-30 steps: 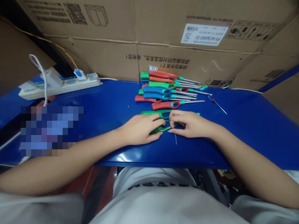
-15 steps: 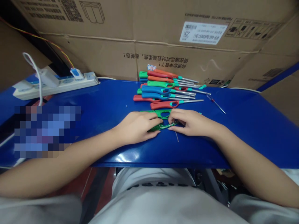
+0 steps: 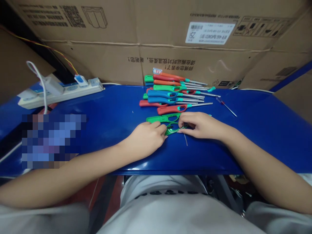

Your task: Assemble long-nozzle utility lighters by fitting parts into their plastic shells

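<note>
The open green casing point(image 3: 168, 132) lies on the blue desk point(image 3: 136, 166) between the hands. At its 8 o'clock, the left hand point(image 3: 151, 138) grasps its end; at 3 o'clock, the right hand point(image 3: 198, 125) curls in, its exact grip hidden. Another green shell point(image 3: 162, 118) lies at 11 o'clock. The casing looks light, stiff and smooth, its thin inner parts probably fragile; the outer edges seem the safest hold.

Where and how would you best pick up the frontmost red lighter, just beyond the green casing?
Probably across its red handle, from above: it lies flat, the handle is broader than the thin metal tube, and other lighters crowd its far side, the green casing its near side.
</note>
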Available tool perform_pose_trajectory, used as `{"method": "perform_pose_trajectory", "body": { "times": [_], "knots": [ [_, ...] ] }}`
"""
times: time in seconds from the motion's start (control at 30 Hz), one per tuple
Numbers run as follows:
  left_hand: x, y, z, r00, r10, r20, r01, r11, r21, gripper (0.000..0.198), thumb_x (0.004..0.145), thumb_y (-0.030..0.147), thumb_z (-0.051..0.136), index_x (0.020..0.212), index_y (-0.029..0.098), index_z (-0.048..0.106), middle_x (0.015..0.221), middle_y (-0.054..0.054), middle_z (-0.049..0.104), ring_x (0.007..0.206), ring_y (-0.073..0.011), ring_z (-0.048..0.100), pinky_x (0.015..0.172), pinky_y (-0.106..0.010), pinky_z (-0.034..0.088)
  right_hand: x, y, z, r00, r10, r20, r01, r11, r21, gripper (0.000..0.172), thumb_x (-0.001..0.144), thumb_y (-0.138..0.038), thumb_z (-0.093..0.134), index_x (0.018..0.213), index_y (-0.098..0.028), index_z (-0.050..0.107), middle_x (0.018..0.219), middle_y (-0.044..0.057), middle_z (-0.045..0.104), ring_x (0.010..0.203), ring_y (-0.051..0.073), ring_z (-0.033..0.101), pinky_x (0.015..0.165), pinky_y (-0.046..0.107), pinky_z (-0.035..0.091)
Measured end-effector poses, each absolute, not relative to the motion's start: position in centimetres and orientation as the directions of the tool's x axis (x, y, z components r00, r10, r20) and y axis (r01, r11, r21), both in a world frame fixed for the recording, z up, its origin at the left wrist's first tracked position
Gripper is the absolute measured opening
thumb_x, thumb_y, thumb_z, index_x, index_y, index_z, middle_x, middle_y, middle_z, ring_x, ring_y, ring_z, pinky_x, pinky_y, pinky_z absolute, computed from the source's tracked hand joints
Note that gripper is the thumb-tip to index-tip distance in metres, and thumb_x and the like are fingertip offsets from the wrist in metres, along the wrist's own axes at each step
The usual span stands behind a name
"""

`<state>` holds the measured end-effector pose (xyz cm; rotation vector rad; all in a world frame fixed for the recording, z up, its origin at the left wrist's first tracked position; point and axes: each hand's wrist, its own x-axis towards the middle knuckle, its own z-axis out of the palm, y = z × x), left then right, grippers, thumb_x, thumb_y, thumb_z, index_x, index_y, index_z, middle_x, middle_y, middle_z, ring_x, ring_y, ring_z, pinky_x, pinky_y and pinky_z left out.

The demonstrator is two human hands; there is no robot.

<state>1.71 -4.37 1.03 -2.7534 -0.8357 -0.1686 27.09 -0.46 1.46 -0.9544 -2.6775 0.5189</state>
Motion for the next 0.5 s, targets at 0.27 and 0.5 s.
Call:
{"method": "perform_pose_trajectory", "body": {
  "times": [0.27,0.5],
  "knots": [
    [1.55,-4.11,0.89,0.772,0.606,0.194,0.626,-0.778,-0.061,0.026,0.101,0.023,0.050,0.109,0.011,0.071,0.104,-0.012,0.073,0.098,-0.0257,0.069,0.082,-0.037,0.057,27.24,-0.58,1.51,-0.766,0.625,0.153,0.536,0.751,-0.386,0.015,0.094,-0.031,0.064,0.088,-0.018,0.066,0.088,0.005,0.067,0.075,0.015,0.061,0.067,0.026,0.043],
    [1.54,-4.26,1.15,0.768,0.618,0.169,0.607,-0.786,0.116,0.031,0.099,0.014,0.048,0.123,0.016,0.068,0.121,-0.011,0.069,0.114,-0.0279,0.063,0.097,-0.043,0.055,27.32,-0.90,1.97,-0.775,0.616,0.140,0.535,0.758,-0.372,0.014,0.095,-0.027,0.061,0.093,-0.018,0.071,0.092,0.007,0.072,0.079,0.017,0.067,0.070,0.026,0.048]
  ]
}}
